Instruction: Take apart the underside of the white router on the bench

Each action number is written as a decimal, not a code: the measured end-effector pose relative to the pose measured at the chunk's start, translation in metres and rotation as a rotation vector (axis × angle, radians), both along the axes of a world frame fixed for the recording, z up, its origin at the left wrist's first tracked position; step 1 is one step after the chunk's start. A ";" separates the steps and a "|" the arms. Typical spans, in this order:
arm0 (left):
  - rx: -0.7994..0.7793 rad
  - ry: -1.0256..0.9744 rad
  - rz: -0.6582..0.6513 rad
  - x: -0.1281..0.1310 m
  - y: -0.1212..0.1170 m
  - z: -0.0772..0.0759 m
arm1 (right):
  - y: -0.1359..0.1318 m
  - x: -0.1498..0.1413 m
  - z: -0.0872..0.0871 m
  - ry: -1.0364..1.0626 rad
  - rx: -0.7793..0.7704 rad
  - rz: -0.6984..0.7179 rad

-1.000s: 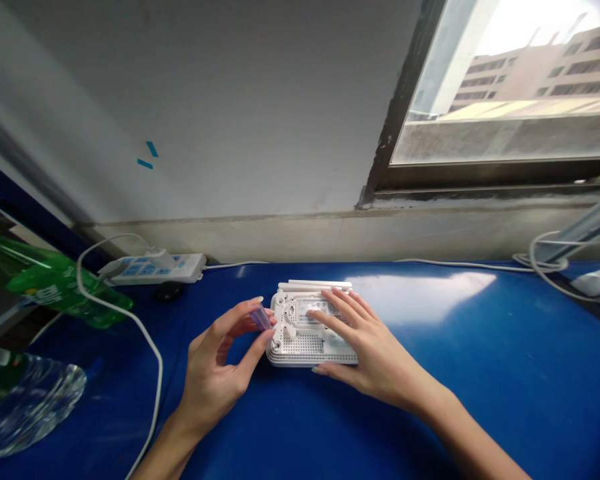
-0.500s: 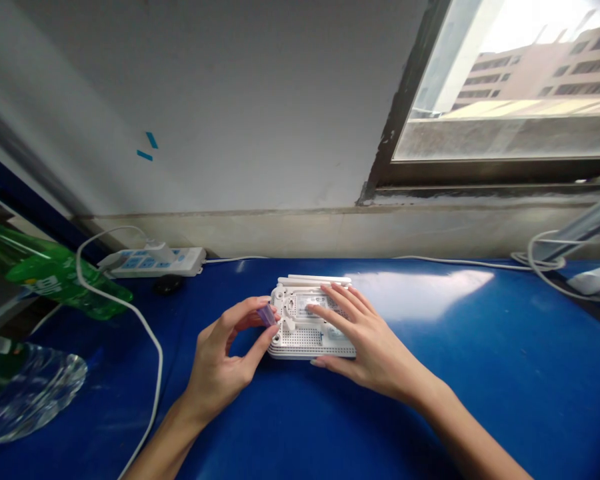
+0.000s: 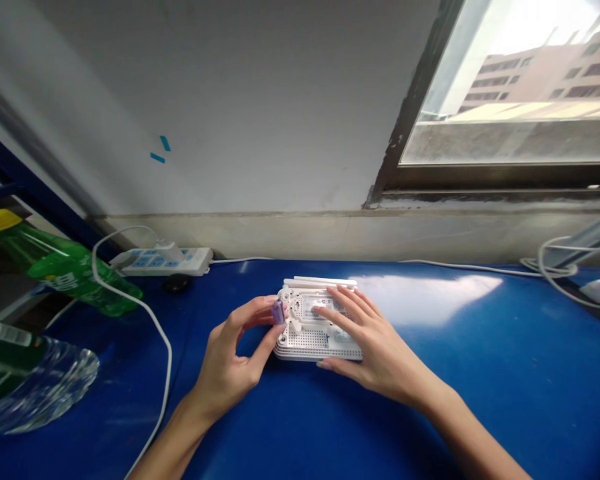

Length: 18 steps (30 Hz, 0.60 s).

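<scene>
Router (image 3: 316,327), white, lies underside-up on the blue tabletop (image 3: 480,373): light, stiff plastic, likely slippery, best gripped by its edges. Right hand (image 3: 365,340) rests flat, fingers apart, atop it; left hand (image 3: 235,360) pinches a small purple piece (image 3: 279,312) at its left edge.

Router label (image 3: 316,307) txt too small
</scene>
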<state>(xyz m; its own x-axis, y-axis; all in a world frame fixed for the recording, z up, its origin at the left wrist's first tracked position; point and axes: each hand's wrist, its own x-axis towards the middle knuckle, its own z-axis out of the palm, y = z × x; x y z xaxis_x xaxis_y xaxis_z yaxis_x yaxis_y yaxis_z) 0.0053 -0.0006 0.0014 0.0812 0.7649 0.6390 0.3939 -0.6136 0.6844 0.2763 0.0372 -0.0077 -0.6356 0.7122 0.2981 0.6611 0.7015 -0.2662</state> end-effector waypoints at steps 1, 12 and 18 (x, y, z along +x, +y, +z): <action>0.027 0.021 0.015 0.000 0.001 0.000 | 0.000 0.000 0.000 0.000 0.004 0.000; 0.015 0.149 -0.009 -0.004 -0.004 0.006 | 0.001 -0.001 -0.001 -0.001 -0.023 0.005; 0.029 0.112 -0.047 -0.003 -0.004 0.005 | -0.014 0.012 0.028 0.211 -0.006 0.056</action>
<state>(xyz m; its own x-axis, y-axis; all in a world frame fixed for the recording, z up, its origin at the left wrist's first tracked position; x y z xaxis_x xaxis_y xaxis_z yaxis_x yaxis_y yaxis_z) 0.0020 -0.0050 0.0068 0.1885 0.7402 0.6454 0.4375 -0.6517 0.6197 0.2881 0.0235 0.0201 -0.5981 0.6800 0.4242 0.5505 0.7332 -0.3992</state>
